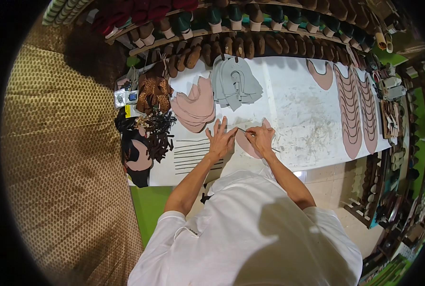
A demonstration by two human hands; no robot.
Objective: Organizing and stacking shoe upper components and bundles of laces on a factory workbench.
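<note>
A pink curved shoe-upper piece (245,144) lies on the white table in front of me, partly under my right hand. A thin dark strip (241,129) runs along its upper edge between my hands. My left hand (220,139) pinches the strip's left end with thumb and index finger, its other fingers spread above the table. My right hand (261,137) is closed on the strip over the pink piece; its fingertips are partly hidden. Several more dark strips (192,153) lie in rows beside my left forearm.
Stacked pink pieces (196,107) and grey pieces (234,83) lie at the back. At right are rows of pink pieces edged with dark strips (349,114). Leopard-print pieces (154,93) and dark scraps (160,143) crowd the left. Shoe lasts (238,46) line racks behind.
</note>
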